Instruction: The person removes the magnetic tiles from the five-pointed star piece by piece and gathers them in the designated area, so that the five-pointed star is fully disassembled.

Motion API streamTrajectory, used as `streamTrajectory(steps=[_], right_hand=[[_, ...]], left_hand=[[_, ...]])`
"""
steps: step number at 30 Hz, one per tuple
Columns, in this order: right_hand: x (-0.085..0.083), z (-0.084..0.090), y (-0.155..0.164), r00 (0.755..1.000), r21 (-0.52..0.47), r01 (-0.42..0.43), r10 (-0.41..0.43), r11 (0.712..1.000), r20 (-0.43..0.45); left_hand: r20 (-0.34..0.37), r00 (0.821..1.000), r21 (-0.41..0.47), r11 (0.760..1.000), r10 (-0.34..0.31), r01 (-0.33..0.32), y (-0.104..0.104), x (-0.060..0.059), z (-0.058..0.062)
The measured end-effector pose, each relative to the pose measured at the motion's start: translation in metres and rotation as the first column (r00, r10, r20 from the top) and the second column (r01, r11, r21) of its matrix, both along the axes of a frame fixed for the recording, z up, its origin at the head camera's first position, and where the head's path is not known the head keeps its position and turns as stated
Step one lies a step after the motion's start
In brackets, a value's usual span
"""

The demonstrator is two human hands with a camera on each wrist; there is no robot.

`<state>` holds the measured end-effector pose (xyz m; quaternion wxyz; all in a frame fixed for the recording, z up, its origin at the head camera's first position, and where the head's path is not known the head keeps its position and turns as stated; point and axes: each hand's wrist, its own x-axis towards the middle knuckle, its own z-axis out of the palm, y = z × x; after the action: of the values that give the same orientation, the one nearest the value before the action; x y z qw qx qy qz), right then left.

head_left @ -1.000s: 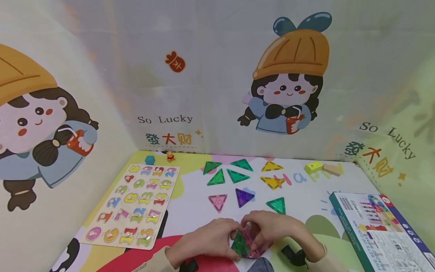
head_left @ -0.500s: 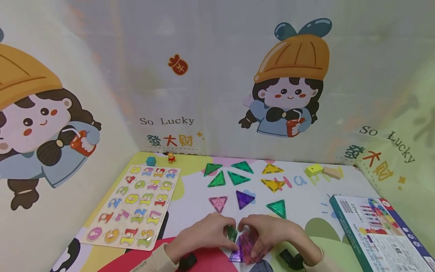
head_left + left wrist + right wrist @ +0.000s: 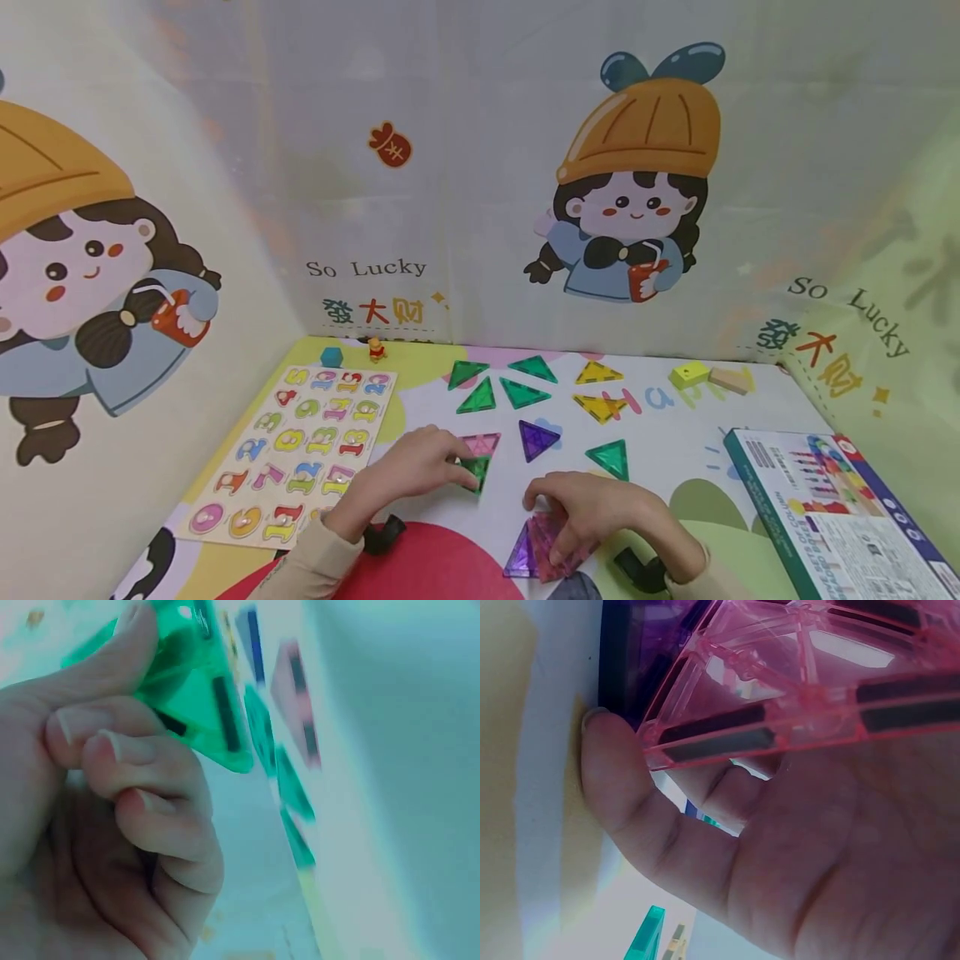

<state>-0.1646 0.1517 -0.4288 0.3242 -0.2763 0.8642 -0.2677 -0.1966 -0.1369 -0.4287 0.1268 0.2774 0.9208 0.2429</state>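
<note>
The left hand (image 3: pixel 420 467) has pulled away from the little cluster it was working on a second ago and carried a green triangle tile (image 3: pixel 476 472) off with it. In the left wrist view the thumb and curled fingers (image 3: pixel 142 776) pinch that tile by one edge, and it is tilted up rather than lying flat. From the head view it sits just below the pink triangle (image 3: pixel 481 443) lying on the counter (image 3: pixel 675 433), close to touching it; I cannot tell if they meet.

The right hand (image 3: pixel 592 512) has stayed where it was, fingers bent over the pink and purple tiles (image 3: pixel 542 546) near the front edge. The right wrist view shows a pink tile (image 3: pixel 795 697) pressed against its palm with a purple one (image 3: pixel 641 645) beside it, so it holds that stack down.

So the green piece has come apart from the bunch, and the pink and purple ones are left behind together.

Further back lie more loose triangles: a group of green ones (image 3: pixel 498 383), yellow ones (image 3: pixel 598 390), a purple one (image 3: pixel 537 437) and another green one (image 3: pixel 611 457). A number puzzle board (image 3: pixel 296 454) lies to the left and a printed box (image 3: pixel 832 508) to the right.
</note>
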Motion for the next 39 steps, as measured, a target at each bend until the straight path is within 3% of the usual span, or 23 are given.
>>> streamTrajectory(steps=[3, 6, 9, 12, 15, 22, 29, 33, 36, 38, 39], right_hand=[[0.000, -0.001, 0.000, 1.000, 0.006, 0.012, -0.012, 1.000, 0.005], [0.000, -0.001, 0.000, 1.000, 0.001, 0.018, -0.018, 1.000, 0.009], [0.000, -0.001, 0.000, 1.000, -0.003, 0.016, -0.016, 1.000, 0.007], [0.000, 0.000, -0.001, 1.000, -0.001, 0.014, -0.014, 1.000, 0.003], [0.000, 0.001, -0.001, 1.000, -0.003, 0.011, -0.011, 1.000, 0.001], [0.000, -0.002, -0.002, 1.000, -0.006, 0.006, -0.006, 1.000, -0.007], [-0.001, -0.001, -0.003, 1.000, -0.009, 0.014, -0.014, 1.000, -0.010], [-0.002, -0.003, -0.003, 1.000, -0.020, 0.027, -0.027, 0.999, -0.012], [-0.003, -0.004, -0.003, 0.999, -0.031, 0.036, -0.036, 0.999, -0.018], [-0.004, -0.004, -0.002, 0.999, -0.037, 0.044, -0.045, 0.998, -0.015], [-0.005, -0.003, -0.002, 0.999, -0.043, 0.047, -0.048, 0.998, -0.010]], left_hand=[[0.016, 0.991, 0.043, 0.990, 0.135, -0.135, -0.018, -0.014, 0.001], [0.051, 0.965, 0.075, 0.962, 0.258, -0.261, -0.037, -0.027, -0.005], [0.065, 0.938, 0.052, 0.938, 0.340, -0.344, -0.054, -0.037, -0.014], [0.067, 0.925, 0.016, 0.927, 0.373, -0.375, -0.064, -0.043, -0.022], [0.064, 0.926, 0.004, 0.927, 0.373, -0.374, -0.065, -0.047, -0.027], [-0.025, 0.918, -0.056, 0.917, 0.395, -0.396, -0.053, -0.043, -0.028], [-0.006, 0.933, -0.029, 0.933, 0.360, -0.360, -0.045, -0.040, -0.026], [-0.022, 0.942, 0.004, 0.942, 0.335, -0.335, -0.038, -0.031, -0.017], [-0.035, 0.978, 0.024, 0.979, 0.205, -0.205, -0.022, -0.014, -0.004], [-0.034, 0.998, 0.031, 0.999, 0.044, -0.043, -0.004, 0.001, 0.003], [-0.038, 0.998, 0.032, 0.998, -0.049, 0.050, 0.006, 0.010, 0.005]])
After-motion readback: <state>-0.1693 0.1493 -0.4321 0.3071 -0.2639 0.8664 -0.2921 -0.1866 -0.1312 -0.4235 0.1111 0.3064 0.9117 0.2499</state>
